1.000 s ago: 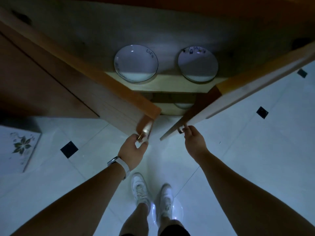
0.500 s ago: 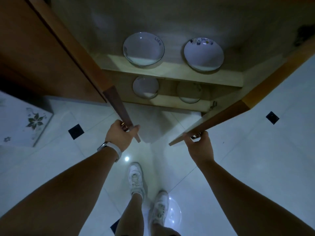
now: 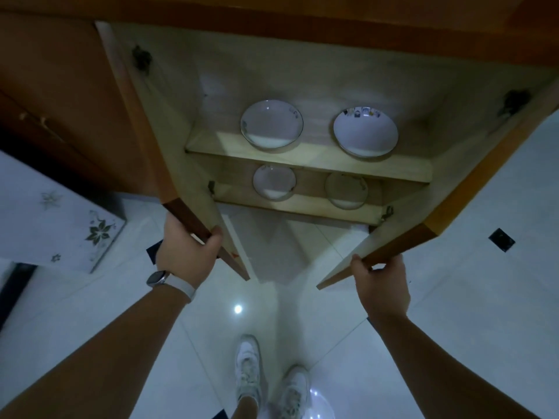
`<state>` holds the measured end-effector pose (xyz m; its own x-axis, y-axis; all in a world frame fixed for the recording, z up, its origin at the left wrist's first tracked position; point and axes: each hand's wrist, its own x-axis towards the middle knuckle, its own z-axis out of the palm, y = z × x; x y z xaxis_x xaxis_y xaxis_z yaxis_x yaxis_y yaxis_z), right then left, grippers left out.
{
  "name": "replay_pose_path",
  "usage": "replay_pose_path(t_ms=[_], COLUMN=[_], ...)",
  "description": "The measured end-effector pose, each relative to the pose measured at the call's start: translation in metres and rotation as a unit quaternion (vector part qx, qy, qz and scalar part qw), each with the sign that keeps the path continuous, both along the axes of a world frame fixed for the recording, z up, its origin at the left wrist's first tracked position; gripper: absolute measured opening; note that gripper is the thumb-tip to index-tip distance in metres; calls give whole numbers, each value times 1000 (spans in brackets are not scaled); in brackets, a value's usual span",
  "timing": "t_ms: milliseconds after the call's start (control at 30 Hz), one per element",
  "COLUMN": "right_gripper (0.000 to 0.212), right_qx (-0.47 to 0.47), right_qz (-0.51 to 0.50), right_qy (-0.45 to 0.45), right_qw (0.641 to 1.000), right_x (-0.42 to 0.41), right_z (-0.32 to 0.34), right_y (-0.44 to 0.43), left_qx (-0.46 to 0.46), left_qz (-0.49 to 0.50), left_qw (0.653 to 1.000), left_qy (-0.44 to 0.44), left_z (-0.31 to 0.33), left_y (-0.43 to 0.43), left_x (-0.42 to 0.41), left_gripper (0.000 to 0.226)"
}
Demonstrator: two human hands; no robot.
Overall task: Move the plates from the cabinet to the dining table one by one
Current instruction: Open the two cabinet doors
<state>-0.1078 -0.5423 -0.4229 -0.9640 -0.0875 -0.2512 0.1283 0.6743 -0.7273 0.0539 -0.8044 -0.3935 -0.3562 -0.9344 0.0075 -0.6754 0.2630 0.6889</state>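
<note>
The wooden cabinet stands open before me, its two doors swung wide. On the upper shelf [image 3: 302, 163] sit two white plates: the left plate [image 3: 271, 124] and the right plate [image 3: 365, 132]. The lower shelf [image 3: 302, 208] carries two smaller plates, one at the left [image 3: 274, 182] and one at the right [image 3: 345, 189]. My left hand [image 3: 187, 252] grips the edge of the left door [image 3: 157, 140]. My right hand [image 3: 382, 285] holds the bottom edge of the right door [image 3: 453, 207].
White floor tiles with small black squares [image 3: 501, 239] lie below. A white box with a flower pattern [image 3: 54, 219] stands at the left by the cabinet. My feet in white shoes [image 3: 266, 382] are in front of the cabinet.
Both doors have swung from nearly closed to wide open, pulled apart by my hands. The lower shelf and its two plates came into view.
</note>
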Motion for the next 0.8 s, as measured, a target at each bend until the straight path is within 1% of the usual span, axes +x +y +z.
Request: replay_pose_path(t_ms=[67,200,267,333,400,467,500,533,567,600,633,700,733,800], right_gripper=[42,58,59,62,70,75,71,61,45,30,20,11,9,17], right_qx=[-29,-62,-106,-144,-151,-110,-73,-32,12,55,95,146,161,192], right_qz=[-14,-24,-34,-31,-13,20,52,97,146,190,225,285,310,366], right_qy=[36,87,92,121,158,196,234,288,346,389,409,405,398,370], right_qw=[999,994,989,982,976,974,968,952,927,900,879,857,848,832], right_x=[0,-5,-7,-8,-8,-12,-14,-18,-23,-26,-29,-32,-33,-35], right_z=[24,70,93,114,132,151,159,164,168,171,172,176,177,179], right_y=[-2,-1,-2,-4,-3,0,3,6,8,11,13,17,18,24], left_qx=[-33,-62,-89,-136,-190,-270,-303,-322,-329,-327,-327,-324,-323,-337], left_qz=[-5,-32,-52,-86,-138,-227,-277,-320,-353,-372,-379,-385,-385,-394], left_qw=[999,997,993,986,972,936,911,889,872,863,858,855,854,836], left_qy=[18,36,48,46,25,-10,-31,-56,-81,-101,-112,-123,-133,-181], left_z=[25,70,89,106,119,128,130,132,134,138,141,150,153,157], left_y=[-2,-9,-9,-10,-13,-21,-25,-29,-31,-33,-34,-35,-36,-37], left_x=[4,11,13,13,14,18,21,23,25,27,28,30,31,33], left_gripper=[51,77,81,81,74,54,40,28,20,15,13,11,9,6])
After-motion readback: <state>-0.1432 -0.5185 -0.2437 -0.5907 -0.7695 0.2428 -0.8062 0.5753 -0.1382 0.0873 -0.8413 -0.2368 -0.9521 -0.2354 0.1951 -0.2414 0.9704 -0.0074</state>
